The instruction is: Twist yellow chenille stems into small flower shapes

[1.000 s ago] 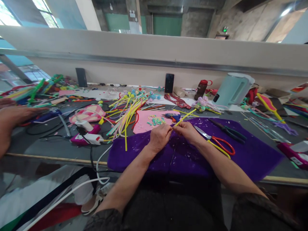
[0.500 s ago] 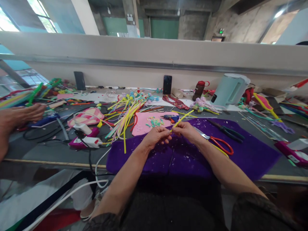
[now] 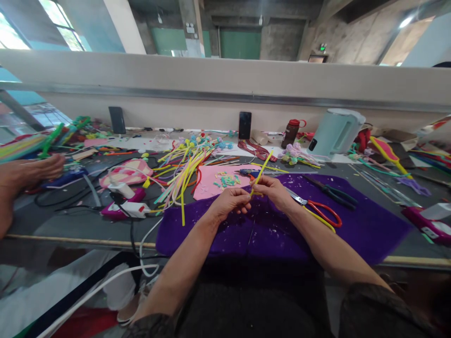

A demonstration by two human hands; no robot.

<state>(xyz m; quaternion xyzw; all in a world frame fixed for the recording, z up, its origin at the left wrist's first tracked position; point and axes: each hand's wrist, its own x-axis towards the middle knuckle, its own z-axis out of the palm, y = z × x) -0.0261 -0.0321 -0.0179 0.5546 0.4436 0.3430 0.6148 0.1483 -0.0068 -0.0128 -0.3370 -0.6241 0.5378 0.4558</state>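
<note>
While red-handled scissors [image 3: 311, 203] lie on purple cloth [image 3: 369, 227], the left hand [image 3: 229, 205] and right hand [image 3: 270, 190] have fingers [image 3: 243, 199] clamped on a yellow strip [image 3: 262, 167].

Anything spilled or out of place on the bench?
Mildly: pale flecks litter the purple cloth, and small pastel pieces lie loose on the pink sheet rather than in a container. Nothing looks clearly damaged.

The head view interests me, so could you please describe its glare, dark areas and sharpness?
In the head view, the window and lamp glare white, the dark clothing at the bottom loses detail, and the yellow strip in the right hand stands out, though slightly soft.
</note>
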